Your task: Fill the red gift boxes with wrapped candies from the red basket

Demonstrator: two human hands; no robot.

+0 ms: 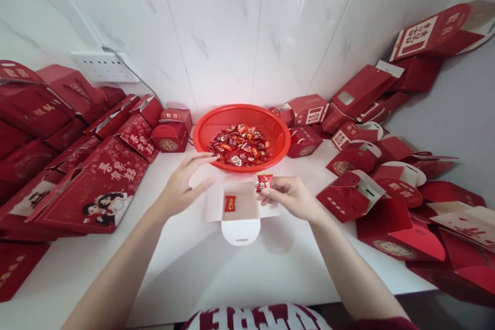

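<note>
My right hand (288, 195) pinches a red wrapped candy (265, 181) just above the right flap of an open gift box (247, 209). The box shows its white inside, and its rounded front flap with a slot lies folded out toward me. One small red packet (230, 203) rests inside at the left. My left hand (187, 183) hovers to the left of the box, fingers spread and holding nothing, its fingertips near the rim of a red plastic basket (201, 136). Many wrapped candies (245, 147) lie in that basket.
Red gift boxes and bags (112, 180) are stacked along the left side. More red boxes (344, 193), several with open tops, crowd the right side of the white table (181, 278). Behind stands a tiled wall (220, 36) with a socket strip (104, 67) and cable.
</note>
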